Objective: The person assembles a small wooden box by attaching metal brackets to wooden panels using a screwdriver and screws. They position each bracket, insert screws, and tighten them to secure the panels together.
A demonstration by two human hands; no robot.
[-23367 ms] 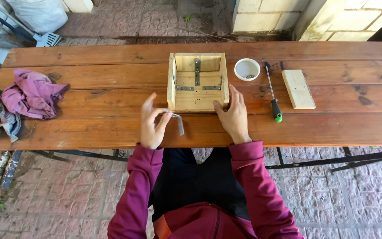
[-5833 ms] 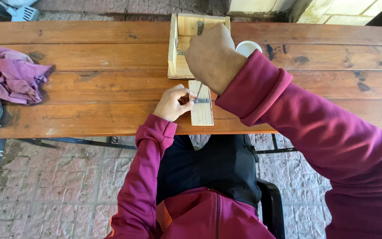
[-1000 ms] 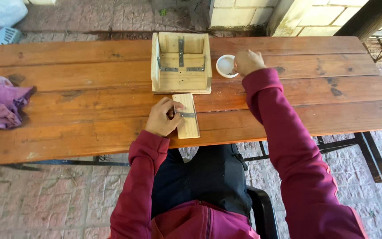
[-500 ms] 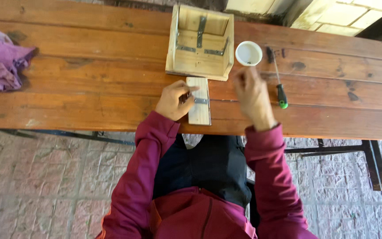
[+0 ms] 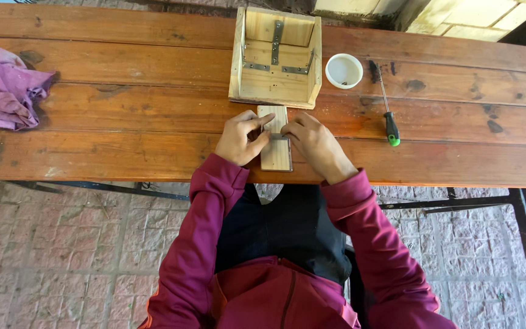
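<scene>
Head view: a small wooden board (image 5: 274, 139) lies at the near edge of the table (image 5: 123, 116), just before the open wooden box (image 5: 275, 58). Left hand (image 5: 243, 137) curls over its left side, fingertips pressing. Right hand (image 5: 313, 144) pinches a small metal bracket (image 5: 279, 136) onto it. Judged light, stiff, rough-surfaced; best steadied by its long edges.

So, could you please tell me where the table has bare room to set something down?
Bare planks lie between the purple cloth and the wooden box, and right of the screwdriver. It is crowded around the small board, where the left hand and right hand meet, near the white cup.
</scene>
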